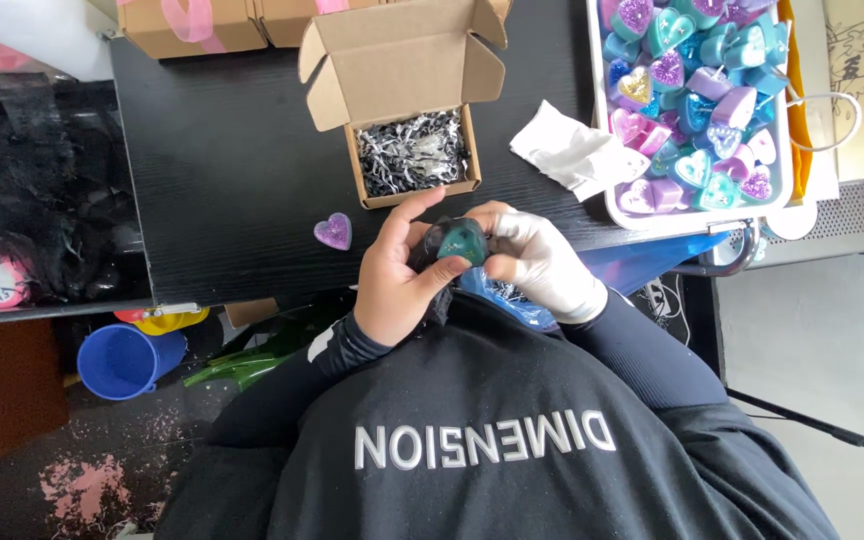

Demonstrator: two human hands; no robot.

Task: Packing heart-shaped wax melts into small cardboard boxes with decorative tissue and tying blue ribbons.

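A: Where's the teal heart?
B: Between both hands, above the lap. Left hand pinches it, thumb on top; gloved right hand pinches its other side.
A: Beyond?
B: Purple heart, open box, tray.

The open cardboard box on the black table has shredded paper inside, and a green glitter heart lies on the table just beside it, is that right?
Nearly. The head view shows the open cardboard box with shredded paper on the black table, but the glitter heart lying beside it is purple, not green.
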